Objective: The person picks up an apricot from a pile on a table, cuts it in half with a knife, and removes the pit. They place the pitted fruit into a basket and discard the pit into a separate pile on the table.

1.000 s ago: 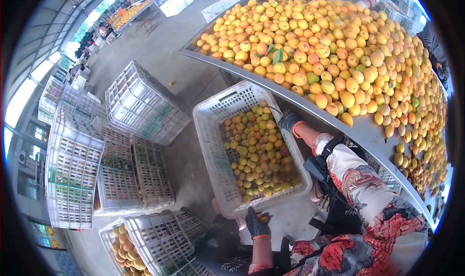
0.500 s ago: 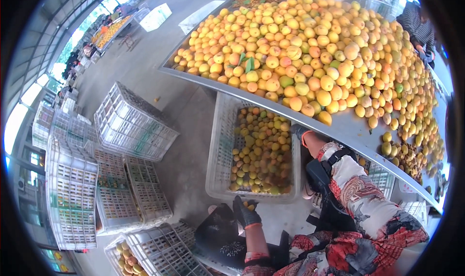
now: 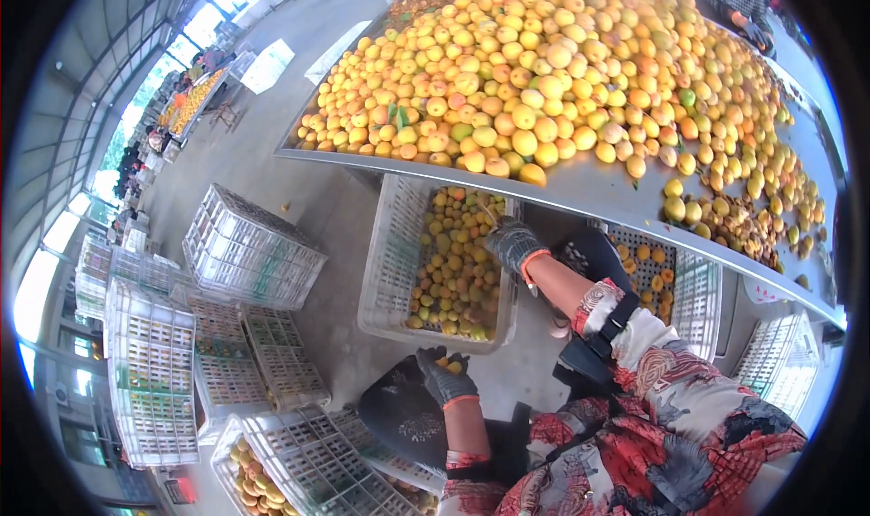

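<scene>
My left hand point(image 3: 444, 376), in a dark grey glove, is closed around an orange-yellow apricot point(image 3: 452, 366) over my dark-clothed knee. My right hand point(image 3: 513, 243), gloved too, has its fingers curled at the right rim of a white plastic crate point(image 3: 388, 244). A thin, pale sliver shows by its fingertips, too small to name. Many yellow and greenish apricots point(image 3: 453, 271) lie in that crate. Above it stands a metal-edged sorting table point(image 3: 580, 176), heaped with apricots point(image 3: 535, 72).
Under the table, right of my arm, another crate point(image 3: 698, 289) holds halved-looking fruit. White crates point(image 3: 254, 253) stand stacked on the left, and one with apricots point(image 3: 290, 462) sits at the lower left. Across the table a person point(image 3: 734, 4) works. Brownish scraps point(image 3: 743, 226) lie on the tabletop.
My right hand has come out from under the table edge to the crate's right rim. My left hand still holds fruit near my knee. The whole view has shifted.
</scene>
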`<state>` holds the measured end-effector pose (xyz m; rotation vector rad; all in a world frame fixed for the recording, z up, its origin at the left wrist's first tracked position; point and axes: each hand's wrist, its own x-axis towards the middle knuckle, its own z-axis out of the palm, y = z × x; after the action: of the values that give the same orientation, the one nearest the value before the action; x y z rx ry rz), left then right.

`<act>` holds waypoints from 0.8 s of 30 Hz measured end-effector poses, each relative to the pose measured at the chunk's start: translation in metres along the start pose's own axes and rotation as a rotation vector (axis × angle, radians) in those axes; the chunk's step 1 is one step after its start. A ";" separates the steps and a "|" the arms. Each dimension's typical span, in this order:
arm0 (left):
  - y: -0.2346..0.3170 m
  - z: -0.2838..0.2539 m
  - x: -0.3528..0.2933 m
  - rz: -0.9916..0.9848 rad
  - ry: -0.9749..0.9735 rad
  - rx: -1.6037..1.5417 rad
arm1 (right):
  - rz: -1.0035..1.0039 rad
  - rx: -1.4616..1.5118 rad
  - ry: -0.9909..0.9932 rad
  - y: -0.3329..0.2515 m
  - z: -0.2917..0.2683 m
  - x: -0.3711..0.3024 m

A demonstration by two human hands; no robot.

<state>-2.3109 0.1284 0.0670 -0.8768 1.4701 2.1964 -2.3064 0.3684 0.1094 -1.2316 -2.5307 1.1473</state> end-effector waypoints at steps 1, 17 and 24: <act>-0.003 -0.004 -0.014 -0.005 -0.073 -0.011 | 0.004 0.130 -0.006 0.001 -0.014 -0.020; -0.006 -0.033 -0.135 0.012 -0.135 -0.162 | 0.061 1.226 -0.279 0.068 -0.131 -0.224; 0.006 -0.054 -0.117 -0.133 -0.248 -0.294 | -0.062 1.311 -0.285 0.079 -0.106 -0.228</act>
<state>-2.2109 0.0821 0.1343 -0.7328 0.9648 2.3560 -2.0625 0.2992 0.1821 -0.5964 -1.2395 2.3993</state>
